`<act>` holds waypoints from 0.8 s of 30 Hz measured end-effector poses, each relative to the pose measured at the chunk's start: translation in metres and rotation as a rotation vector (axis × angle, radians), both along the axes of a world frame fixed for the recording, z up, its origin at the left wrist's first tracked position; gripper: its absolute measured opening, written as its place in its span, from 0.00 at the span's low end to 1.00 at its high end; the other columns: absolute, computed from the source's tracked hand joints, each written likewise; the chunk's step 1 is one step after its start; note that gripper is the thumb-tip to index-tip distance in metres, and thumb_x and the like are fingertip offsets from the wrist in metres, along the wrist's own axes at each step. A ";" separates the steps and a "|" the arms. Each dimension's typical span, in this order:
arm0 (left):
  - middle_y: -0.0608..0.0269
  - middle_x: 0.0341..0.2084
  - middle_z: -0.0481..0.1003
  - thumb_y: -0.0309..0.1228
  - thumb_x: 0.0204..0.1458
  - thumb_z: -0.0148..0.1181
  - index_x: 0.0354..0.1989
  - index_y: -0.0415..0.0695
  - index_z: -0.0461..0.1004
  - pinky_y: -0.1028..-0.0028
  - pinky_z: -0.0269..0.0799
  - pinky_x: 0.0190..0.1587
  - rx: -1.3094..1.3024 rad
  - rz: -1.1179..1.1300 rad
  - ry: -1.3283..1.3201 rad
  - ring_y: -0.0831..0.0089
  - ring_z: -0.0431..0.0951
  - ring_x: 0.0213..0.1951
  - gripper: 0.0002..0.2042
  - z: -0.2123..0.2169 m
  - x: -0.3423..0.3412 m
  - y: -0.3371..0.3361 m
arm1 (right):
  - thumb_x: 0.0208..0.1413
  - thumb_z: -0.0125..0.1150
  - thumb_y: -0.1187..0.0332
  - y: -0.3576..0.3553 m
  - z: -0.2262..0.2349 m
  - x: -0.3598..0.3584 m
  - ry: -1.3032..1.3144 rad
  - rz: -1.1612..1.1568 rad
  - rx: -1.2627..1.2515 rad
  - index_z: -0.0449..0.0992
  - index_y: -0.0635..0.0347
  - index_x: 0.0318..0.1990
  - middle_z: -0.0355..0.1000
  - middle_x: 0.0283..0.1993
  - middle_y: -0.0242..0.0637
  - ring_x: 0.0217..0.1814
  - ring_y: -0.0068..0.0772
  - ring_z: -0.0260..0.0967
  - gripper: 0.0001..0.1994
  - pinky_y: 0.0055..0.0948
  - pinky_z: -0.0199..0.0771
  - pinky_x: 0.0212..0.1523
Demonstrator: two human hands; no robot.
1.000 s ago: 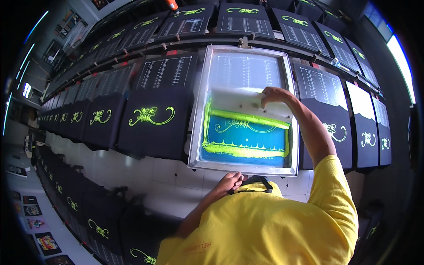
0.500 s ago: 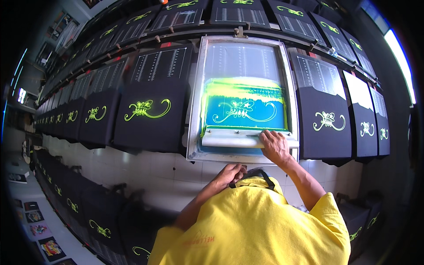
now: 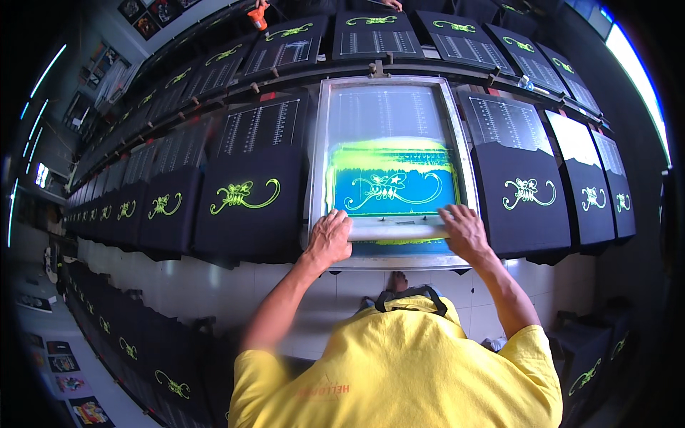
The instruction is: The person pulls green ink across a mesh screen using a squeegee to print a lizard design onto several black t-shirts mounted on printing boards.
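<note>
A framed printing screen (image 3: 399,263) lies in front of me, its blue mesh (image 3: 435,200) carrying a scrollwork flower design. Neon yellow ink (image 3: 389,154) is smeared in a band across the middle of the mesh. Along the near part of the screen lies a wide, pale-handled squeegee (image 3: 399,231). My left hand (image 3: 331,238) is closed around its left end. At the right end, my right hand (image 3: 465,232) grips it too, with fingers slightly blurred over the top. Parts of the squeegee's ends are hidden under both hands.
Black shirt panels with yellow prints stand in rows on boards, such as one on the left (image 3: 242,221) and one on the right (image 3: 528,228). A metal rail (image 3: 285,84) runs behind the screen. At the far top, another person's hand (image 3: 389,4) and an orange object (image 3: 257,19) show.
My left hand has risen from below the screen onto the squeegee's left end. My right hand has shifted toward its right end. The view has tilted, bringing another person's hand in at the top.
</note>
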State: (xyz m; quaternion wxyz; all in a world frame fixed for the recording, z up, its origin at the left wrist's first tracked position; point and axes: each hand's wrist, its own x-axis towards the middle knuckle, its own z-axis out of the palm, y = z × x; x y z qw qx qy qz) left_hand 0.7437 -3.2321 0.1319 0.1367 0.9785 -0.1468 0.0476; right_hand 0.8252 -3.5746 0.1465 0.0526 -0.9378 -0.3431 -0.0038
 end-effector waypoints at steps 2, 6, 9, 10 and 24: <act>0.51 0.36 0.70 0.22 0.38 0.59 0.31 0.37 0.74 0.59 0.73 0.45 -0.105 0.038 0.028 0.52 0.74 0.44 0.10 -0.013 -0.004 -0.002 | 0.42 0.65 0.74 -0.024 -0.006 -0.001 0.050 -0.082 -0.047 0.76 0.55 0.48 0.72 0.46 0.37 0.54 0.41 0.69 0.20 0.43 0.68 0.55; 0.49 0.33 0.76 0.20 0.39 0.56 0.32 0.38 0.74 0.57 0.76 0.43 -0.138 0.100 0.064 0.50 0.79 0.38 0.09 -0.016 0.013 0.001 | 0.39 0.64 0.75 -0.027 -0.010 0.018 0.044 -0.087 0.112 0.78 0.56 0.37 0.74 0.34 0.38 0.40 0.45 0.75 0.13 0.43 0.76 0.43; 0.46 0.33 0.77 0.19 0.40 0.55 0.33 0.38 0.75 0.55 0.76 0.41 -0.142 0.131 0.145 0.45 0.79 0.37 0.10 0.002 0.029 0.007 | 0.40 0.62 0.75 -0.017 0.009 0.035 0.106 -0.107 0.082 0.78 0.58 0.34 0.75 0.35 0.39 0.42 0.46 0.75 0.10 0.43 0.77 0.43; 0.45 0.34 0.78 0.19 0.40 0.55 0.33 0.38 0.75 0.55 0.76 0.42 -0.139 0.135 0.150 0.45 0.79 0.38 0.10 0.009 0.031 0.008 | 0.40 0.62 0.75 -0.017 0.012 0.035 0.085 -0.094 0.093 0.78 0.58 0.34 0.75 0.35 0.39 0.42 0.46 0.75 0.10 0.43 0.78 0.43; 0.52 0.44 0.80 0.15 0.37 0.56 0.41 0.36 0.78 0.64 0.76 0.52 -0.057 0.086 -0.141 0.56 0.79 0.50 0.18 -0.041 -0.014 0.000 | 0.36 0.63 0.77 -0.026 -0.039 -0.010 -0.064 -0.069 0.121 0.71 0.62 0.38 0.71 0.41 0.42 0.48 0.46 0.71 0.16 0.40 0.77 0.46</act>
